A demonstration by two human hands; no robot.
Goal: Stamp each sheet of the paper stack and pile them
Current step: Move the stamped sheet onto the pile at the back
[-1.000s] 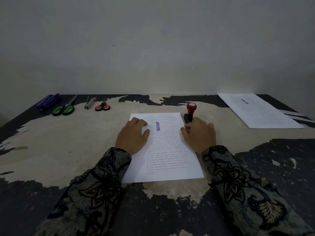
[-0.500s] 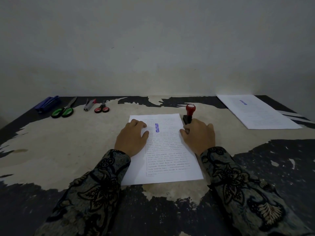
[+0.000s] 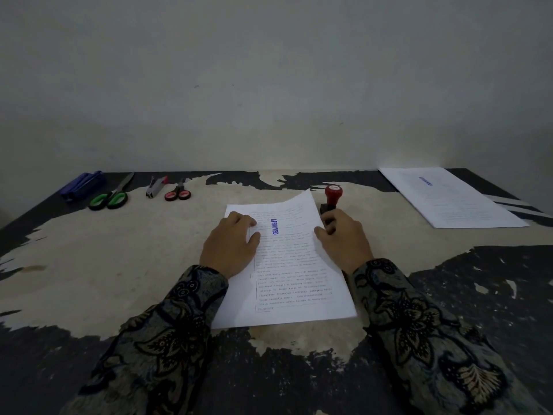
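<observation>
White printed sheet (image 3: 294,265) sits right in front of me on the worn, peeling surface (image 3: 119,250), with a blue APPROVED mark (image 3: 274,226) near the top. My left hand (image 3: 232,244) lies flat on its left side, fingers relaxed and pressing it down. My right hand (image 3: 344,239) is at the right edge, thumb and fingers pinching the sheet there, so the far right corner is curling up off the surface. The red-handled stamp (image 3: 330,199) stands upright just behind my right hand. The stamped pile (image 3: 449,199) is off at the far right. Far left I've got a blue stapler (image 3: 82,184), green scissors (image 3: 110,196), some small gray tool (image 3: 155,187) and red scissors (image 3: 178,193).
</observation>
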